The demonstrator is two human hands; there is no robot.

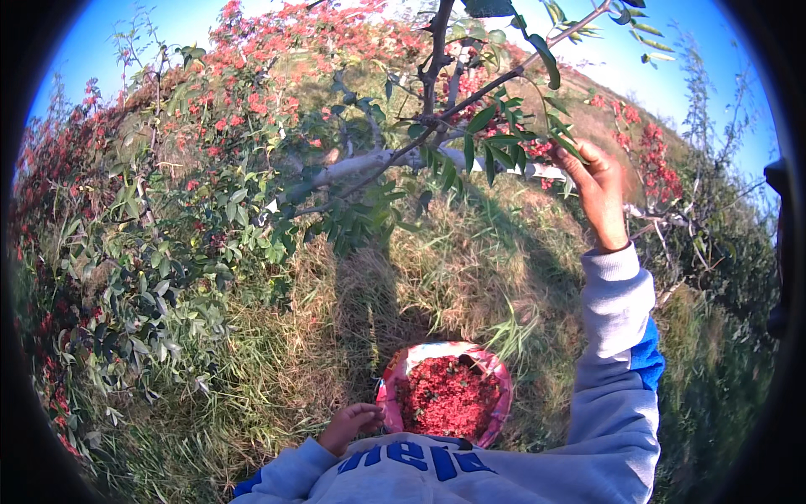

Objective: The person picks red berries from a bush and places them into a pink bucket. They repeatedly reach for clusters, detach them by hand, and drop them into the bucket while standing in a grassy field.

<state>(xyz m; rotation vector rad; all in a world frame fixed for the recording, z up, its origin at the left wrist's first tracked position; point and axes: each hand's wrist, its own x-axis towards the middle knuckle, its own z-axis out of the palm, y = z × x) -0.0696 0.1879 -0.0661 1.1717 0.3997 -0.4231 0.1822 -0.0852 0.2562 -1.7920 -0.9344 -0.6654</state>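
Note:
My right hand is raised at the end of a leafy branch, its thumb and fingers close together by a green leaf. Just left of the fingertips is a red berry cluster, like Sichuan pepper. Leaf and fingers hide whether anything is pinched. Low in front of my body, my left hand has its fingers slightly bent at the left rim of a round container with a pink lining. Whether it grips or only touches the rim, I cannot tell. Picked red berries with some leaf bits fill the container.
A thorny branch slants across the upper view, above a thick pale limb. Berry-laden bushes crowd the left and back. More red clusters hang at right. Dry and green grass covers the ground.

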